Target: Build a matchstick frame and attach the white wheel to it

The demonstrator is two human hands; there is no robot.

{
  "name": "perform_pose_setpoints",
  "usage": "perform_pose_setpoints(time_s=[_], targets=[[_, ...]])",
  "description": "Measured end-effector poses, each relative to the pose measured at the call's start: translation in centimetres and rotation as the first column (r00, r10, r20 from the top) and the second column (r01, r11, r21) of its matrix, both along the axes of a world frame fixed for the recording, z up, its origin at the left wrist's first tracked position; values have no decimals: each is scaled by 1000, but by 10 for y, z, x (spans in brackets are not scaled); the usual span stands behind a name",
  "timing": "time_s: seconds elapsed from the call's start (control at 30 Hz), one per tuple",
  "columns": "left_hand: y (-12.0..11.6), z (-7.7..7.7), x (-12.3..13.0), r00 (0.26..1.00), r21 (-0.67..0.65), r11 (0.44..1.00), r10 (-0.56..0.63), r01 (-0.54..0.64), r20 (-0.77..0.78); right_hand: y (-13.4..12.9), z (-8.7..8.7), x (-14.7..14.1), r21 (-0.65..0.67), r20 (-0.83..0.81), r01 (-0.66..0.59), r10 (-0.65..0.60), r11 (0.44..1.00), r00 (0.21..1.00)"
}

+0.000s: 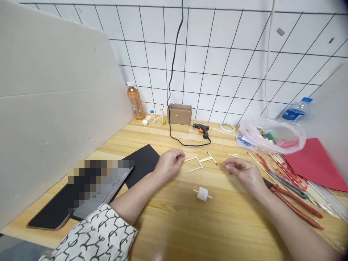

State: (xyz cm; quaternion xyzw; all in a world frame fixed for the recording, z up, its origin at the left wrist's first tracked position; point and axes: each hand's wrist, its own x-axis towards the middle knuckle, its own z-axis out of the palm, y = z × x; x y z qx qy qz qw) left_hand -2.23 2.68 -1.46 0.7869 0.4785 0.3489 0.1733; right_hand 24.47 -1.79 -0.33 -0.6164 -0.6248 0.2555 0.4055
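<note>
Head view: your stick frame [206, 159] lies flat on the bench [174, 232] between your left hand [169, 164] and right hand [245, 176], closer to the left.

The frame stretches to the right of your left hand, its long way running side to side. One stick end meets your left fingertips, which are bent in; whether they grip it, you cannot tell. Your right hand is just past the red-tipped cross stick [212, 158], fingers bent and tips close; a tiny thing may hide there, you cannot tell. The sticks are thin, straight, pale wood. Nearer you, a fat white roller [202, 193], round like a drum, has a thin stick through it. Stripy wood covers the shiny bench.
</note>
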Motion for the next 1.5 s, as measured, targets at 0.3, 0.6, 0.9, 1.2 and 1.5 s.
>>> perform_pose_setpoints(time_s=[0.3,0.6,0.9,1.2,1.5], targets=[[-1,0,0,999,17,999,-31,31,-25,-2,-1,0,-19,32,15,-14,1000,999],[-1,3,-1,999,35,998,-41,42,-24,0,6,15,37,37,121,-122,992,992],[-2,2,1,998,39,997,-60,61,-23,0,9,20,37,-4,44,-44,998,999],[-3,0,2,997,35,997,-75,76,-21,1,14,24,45,83,79,-82,996,993],[-6,-1,5,994,24,995,-97,98,-42,1,16,30,-17,-2,28,-28,999,1000]])
